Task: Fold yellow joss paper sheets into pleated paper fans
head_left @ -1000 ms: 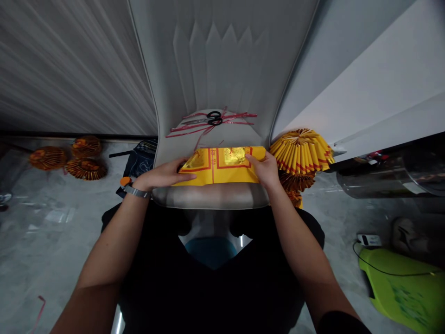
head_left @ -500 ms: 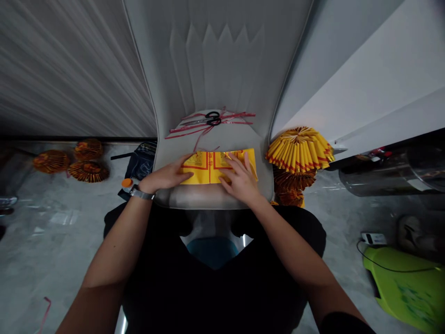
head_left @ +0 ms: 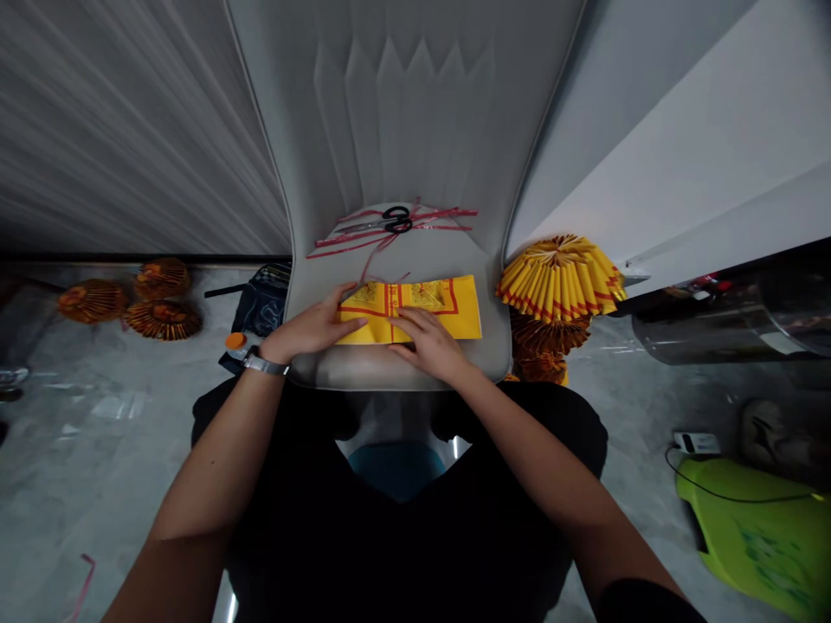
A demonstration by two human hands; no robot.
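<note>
Gold-foil joss paper (head_left: 432, 296), yellow with red printed borders, lies on the chair seat (head_left: 447, 260) directly under both hands. Its long axis runs crosswise, from the left hand (head_left: 318, 329) to past the right hand (head_left: 429, 344), with the free right end sticking out beyond the right knuckles. Neither hand has any gap to cross: both touch the paper, the left at its end and the right near its middle, so the right hand is the nearer to that free end.

The left thumb and fingers stand apart, thumb toward the near edge, fingertips toward the far edge; whether they pinch the paper or only press on it, I cannot tell. The right hand is loosely extended, fingers laid over the printed central band, thumb low by the near edge, not closed around anything. Scissors (head_left: 397, 220) and red plastic ribbon (head_left: 351, 245) lie beyond the fingertips, farther up the seat; a pleated paper fan (head_left: 562, 281) sits to the right of the right hand.

Half a second ago the right fingers were spread over the right-hand gold panel; now they lie closer together, farther left, and that panel is mostly bare. The left hand has hardly shifted.
</note>
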